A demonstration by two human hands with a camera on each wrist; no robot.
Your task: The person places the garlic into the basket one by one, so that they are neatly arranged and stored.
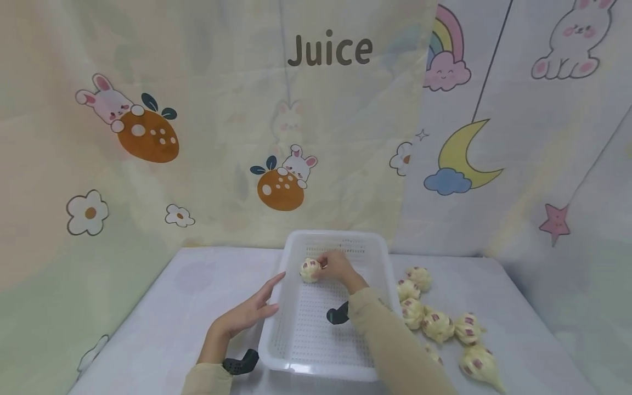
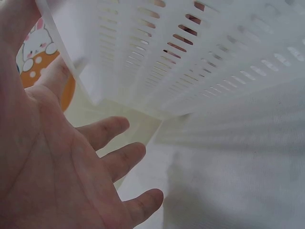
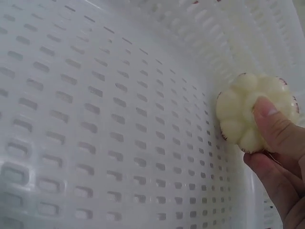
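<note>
Head: R hand [image 1: 338,266] pinches a pale bulb [image 1: 309,270] btw thumb & fingers, in far L part of white basket [image 1: 321,343]. L hand [image 1: 247,312] at basket's L rim, fingers extended. Other bulbs [image 1: 438,325] on table [image 1: 197,291], R of basket.

L wrist: L hand's fingers spread wide, nothing gripped, next to basket's slotted outer side.

R wrist: thumb on bulb's face, other fingers at its edge; bulb nr basket wall, can't tell if touching.

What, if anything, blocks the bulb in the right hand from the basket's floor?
Nothing visible. The right hand holds the bulb inside the basket, toward its far left corner, and no other bulb shows in there.
</note>
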